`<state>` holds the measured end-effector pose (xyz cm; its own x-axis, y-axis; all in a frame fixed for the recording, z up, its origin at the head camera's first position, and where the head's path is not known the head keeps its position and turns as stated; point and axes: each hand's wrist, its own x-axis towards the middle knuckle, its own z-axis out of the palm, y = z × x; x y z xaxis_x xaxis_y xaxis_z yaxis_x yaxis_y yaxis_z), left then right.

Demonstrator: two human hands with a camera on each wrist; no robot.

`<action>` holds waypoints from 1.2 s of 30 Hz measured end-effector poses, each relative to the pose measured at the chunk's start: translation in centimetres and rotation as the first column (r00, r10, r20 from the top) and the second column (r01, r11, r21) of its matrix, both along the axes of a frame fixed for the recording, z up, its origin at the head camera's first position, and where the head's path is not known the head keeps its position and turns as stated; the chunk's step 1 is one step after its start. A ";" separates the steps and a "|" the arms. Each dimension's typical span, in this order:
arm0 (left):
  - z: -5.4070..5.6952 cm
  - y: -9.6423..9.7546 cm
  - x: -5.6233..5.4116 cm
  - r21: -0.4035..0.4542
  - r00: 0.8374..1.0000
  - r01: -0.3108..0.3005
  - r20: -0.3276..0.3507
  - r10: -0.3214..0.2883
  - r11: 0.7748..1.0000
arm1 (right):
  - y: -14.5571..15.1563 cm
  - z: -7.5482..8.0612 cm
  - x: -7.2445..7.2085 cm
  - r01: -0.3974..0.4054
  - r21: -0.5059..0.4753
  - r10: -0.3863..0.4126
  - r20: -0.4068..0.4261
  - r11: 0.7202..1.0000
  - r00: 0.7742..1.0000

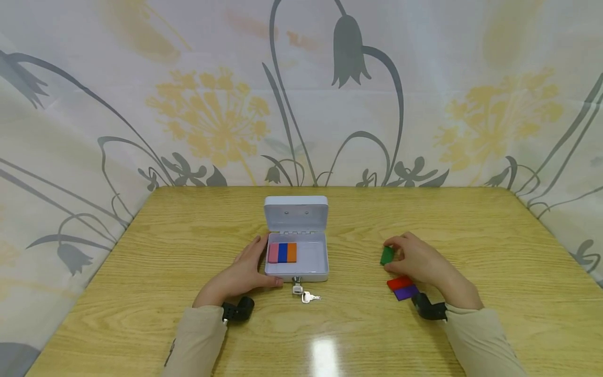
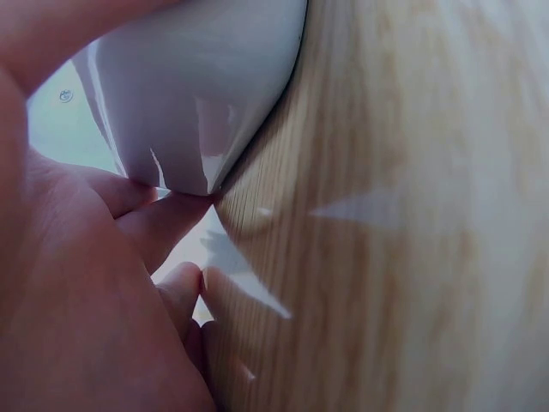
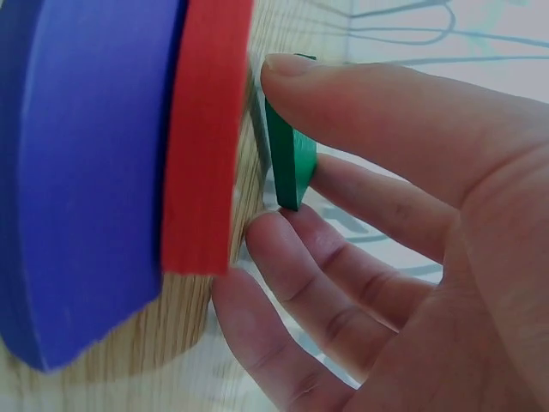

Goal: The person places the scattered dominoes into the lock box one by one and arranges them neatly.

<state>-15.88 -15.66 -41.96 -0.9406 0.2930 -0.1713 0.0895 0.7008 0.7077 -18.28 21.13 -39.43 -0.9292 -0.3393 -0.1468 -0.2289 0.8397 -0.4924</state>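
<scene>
A white metal cash box [image 1: 320, 260] stands with its lid [image 1: 296, 214] raised. Inside, at its left, pink [image 1: 273, 253], blue [image 1: 282, 253] and orange [image 1: 292, 253] blocks lie side by side. My left hand [image 1: 242, 272] holds the box at its front left corner, fingers along the side and thumb at the front. Over at the right, my right hand [image 1: 419, 262] pinches a green block [image 3: 292, 154] between thumb and fingers, tilted close over the table. Just below that hand lie a red block [image 1: 399, 283] and a purple block [image 1: 405, 292], edge to edge.
A key [image 1: 297, 287] sits in the lock at the box's front, with a second key [image 1: 311, 297] on the table beside it. The wooden table [image 1: 358, 335] ends at a flower-patterned cloth [image 1: 301, 104] behind.
</scene>
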 end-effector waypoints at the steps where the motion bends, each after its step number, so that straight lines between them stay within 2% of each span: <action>1: 0.0 0.0 0.0 0.000 1.000 0.001 0.000 -0.001 1.000 | 0.0 0.0 0.0 -0.001 0.001 0.001 -0.004 1.000 1.000; 8: 0.0 -0.1 0.0 -0.004 1.000 0.002 0.007 -0.002 1.000 | -0.5 0.0 -0.1 -0.001 -0.017 0.000 -0.024 1.000 1.000; 16: -0.1 -0.1 0.0 0.001 1.000 0.007 0.002 -0.007 1.000 | -1.3 -0.1 0.0 0.042 -0.065 -0.051 -0.137 0.997 0.989; 22: -0.1 0.0 -0.1 -0.007 1.000 0.004 -0.002 -0.004 1.000 | -2.2 -0.3 0.1 -0.010 -0.098 -0.007 -0.175 0.995 0.985; 28: -0.1 0.0 -0.1 -0.007 1.000 0.009 -0.001 -0.009 1.000 | -3.0 -0.4 0.3 -0.047 -0.146 0.025 -0.146 0.988 0.989; 36: -0.1 -0.2 0.0 0.000 1.000 0.005 0.009 -0.005 1.000 | -3.7 -0.8 0.3 -0.071 -0.136 0.043 -0.197 0.988 0.979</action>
